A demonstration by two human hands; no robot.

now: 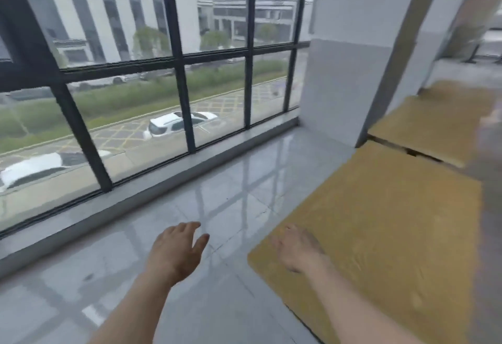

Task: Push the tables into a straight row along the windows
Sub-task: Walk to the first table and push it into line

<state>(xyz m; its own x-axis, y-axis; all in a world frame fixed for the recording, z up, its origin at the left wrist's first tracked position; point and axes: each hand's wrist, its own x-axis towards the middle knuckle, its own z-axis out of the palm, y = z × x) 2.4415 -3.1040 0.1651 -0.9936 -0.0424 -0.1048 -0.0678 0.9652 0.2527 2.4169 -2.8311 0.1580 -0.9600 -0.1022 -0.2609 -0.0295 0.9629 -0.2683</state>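
Observation:
A yellow-brown table (385, 221) fills the lower right, its near left corner pointing at me. Beyond it a second table of the same colour (432, 123) stands past a narrow gap, with a third top blurred behind it. My right hand (297, 250) is over the near table's left corner, fingers spread; the blur hides whether it touches the top. My left hand (176, 248) hangs open above the floor, left of the table, holding nothing. The dark-framed windows (179, 53) run along the left.
A white pillar (350, 72) stands between the windows and the far tables. A low grey sill (163, 180) runs under the glass. Glossy grey floor tiles (231, 194) lie between the sill and the near table.

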